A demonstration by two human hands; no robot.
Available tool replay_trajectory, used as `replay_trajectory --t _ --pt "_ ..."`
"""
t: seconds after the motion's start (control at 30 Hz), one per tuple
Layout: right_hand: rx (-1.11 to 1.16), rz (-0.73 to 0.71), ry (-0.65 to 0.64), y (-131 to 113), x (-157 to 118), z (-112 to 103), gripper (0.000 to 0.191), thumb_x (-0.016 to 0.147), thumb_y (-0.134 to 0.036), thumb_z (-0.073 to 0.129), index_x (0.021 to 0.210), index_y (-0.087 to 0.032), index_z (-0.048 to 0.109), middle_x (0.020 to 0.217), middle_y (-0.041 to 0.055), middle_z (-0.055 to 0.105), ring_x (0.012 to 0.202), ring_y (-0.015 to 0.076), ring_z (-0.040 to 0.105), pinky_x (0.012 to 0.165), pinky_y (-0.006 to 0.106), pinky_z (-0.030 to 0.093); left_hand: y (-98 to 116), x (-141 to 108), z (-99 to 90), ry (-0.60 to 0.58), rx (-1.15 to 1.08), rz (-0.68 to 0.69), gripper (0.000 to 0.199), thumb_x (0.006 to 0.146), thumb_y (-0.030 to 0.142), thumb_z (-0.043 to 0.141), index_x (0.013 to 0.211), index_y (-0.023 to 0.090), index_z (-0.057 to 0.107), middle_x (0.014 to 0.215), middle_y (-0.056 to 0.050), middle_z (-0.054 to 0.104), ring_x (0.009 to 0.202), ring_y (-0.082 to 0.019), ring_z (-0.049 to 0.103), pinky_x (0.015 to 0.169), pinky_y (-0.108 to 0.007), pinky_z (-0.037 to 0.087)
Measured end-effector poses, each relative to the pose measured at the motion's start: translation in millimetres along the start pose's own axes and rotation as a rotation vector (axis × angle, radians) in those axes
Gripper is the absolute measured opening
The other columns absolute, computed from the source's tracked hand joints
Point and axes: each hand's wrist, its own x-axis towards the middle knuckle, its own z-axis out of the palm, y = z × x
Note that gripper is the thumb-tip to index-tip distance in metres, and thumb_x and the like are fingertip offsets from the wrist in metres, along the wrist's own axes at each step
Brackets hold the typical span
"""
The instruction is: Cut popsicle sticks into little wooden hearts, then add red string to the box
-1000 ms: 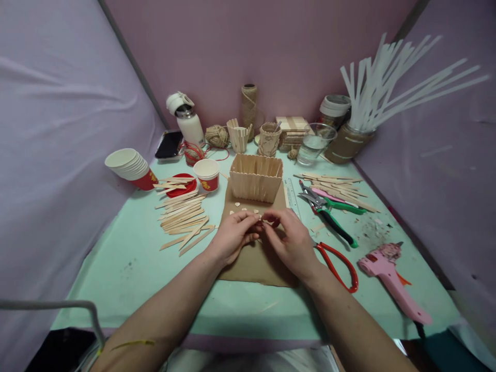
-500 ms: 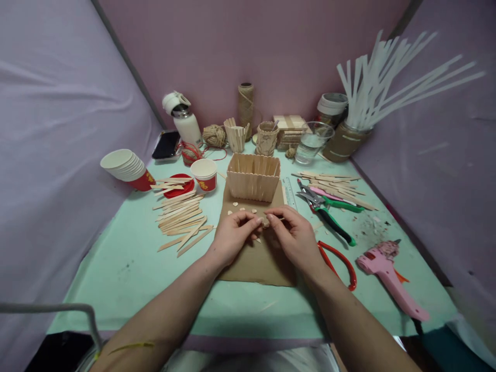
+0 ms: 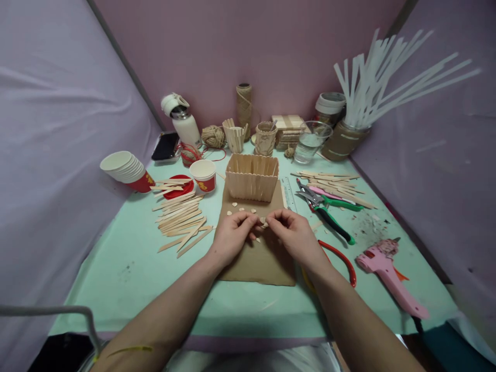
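My left hand (image 3: 236, 231) and my right hand (image 3: 290, 230) meet fingertip to fingertip above a brown cardboard sheet (image 3: 258, 266). Between their pinched thumbs and fingers are small pale wooden chips (image 3: 264, 222), which look like cut-off rounded stick ends. Which hand bears most of them is hard to tell. More loose chips (image 3: 241, 209) lie on the cardboard around my left fingers. Just beyond my hands, a box made of craft sticks (image 3: 251, 186) stands on the sheet's far end.
Loose craft sticks (image 3: 182, 214) and paper cups (image 3: 203, 178) lie left. Pruning shears (image 3: 323, 209), red-handled pliers (image 3: 343, 261) and a pink glue gun (image 3: 391, 279) lie right. Along the back stand a twine spool (image 3: 244, 111), a water cup (image 3: 308, 147) and a jar of white sticks (image 3: 344, 142).
My fingertips have drawn slightly apart, so more of the chips between them shows. My right hand has shifted a little, and the whole view has moved slightly.
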Motion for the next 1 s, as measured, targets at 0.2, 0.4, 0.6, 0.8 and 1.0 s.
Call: replay_trajectory --t 0.2,0.4,0.6,0.8,1.0 --pt "0.021 -0.018 0.009 0.7 0.9 -0.1 0.018 0.079 -0.035 0.060 0.075 -0.019 0.063 0.071 0.0004 0.064 0.063 0.0139 0.054 0.056 0.025 0.039 1.1 -1.7 -0.1 -0.023 0.067 0.060 0.021 0.078 0.036 0.067 0.079 0.016 0.070 0.068 -0.001 0.063 0.054 -0.010 0.054 0.053 -0.022 0.044" --pt "-0.028 -0.024 -0.005 3.1 1.1 0.4 0.019 0.081 -0.036 0.058 0.074 -0.018 0.063 0.071 0.0005 0.063 0.064 0.0141 0.054 0.058 0.025 0.039 1.2 -2.3 -1.2 -0.010 0.133 0.084 0.018 0.081 0.033 0.063 0.081 0.016 0.068 0.070 0.000 0.062 0.056 -0.010 0.054 0.055 -0.023 0.044" --pt "-0.072 -0.053 -0.015 4.3 1.5 -0.9 0.023 0.082 -0.036 0.057 0.072 -0.017 0.062 0.068 0.0007 0.061 0.064 0.0137 0.051 0.057 0.024 0.038 0.8 -2.2 -1.9 -0.030 0.149 0.103 0.018 0.081 0.032 0.063 0.078 0.015 0.069 0.068 -0.001 0.065 0.062 -0.011 0.057 0.062 -0.024 0.046" --pt "-0.056 -0.056 -0.029 4.1 2.0 0.3 0.022 0.081 -0.036 0.057 0.070 -0.017 0.061 0.066 0.0001 0.060 0.061 0.0131 0.049 0.055 0.024 0.037 -1.3 -1.2 -1.7 -0.040 0.126 0.074 0.020 0.080 0.033 0.065 0.078 0.014 0.071 0.072 -0.004 0.069 0.066 -0.014 0.060 0.064 -0.025 0.048" --pt "-0.027 -0.017 0.055 0.0 1.7 -1.0 0.024 0.080 -0.040 0.059 0.073 -0.018 0.062 0.060 -0.0022 0.056 0.053 0.0119 0.045 0.051 0.024 0.035 -0.9 3.6 -2.1 -0.014 -0.022 -0.031 0.027 0.080 0.035 0.065 0.091 0.011 0.071 0.077 -0.008 0.072 0.060 -0.014 0.062 0.060 -0.027 0.051"
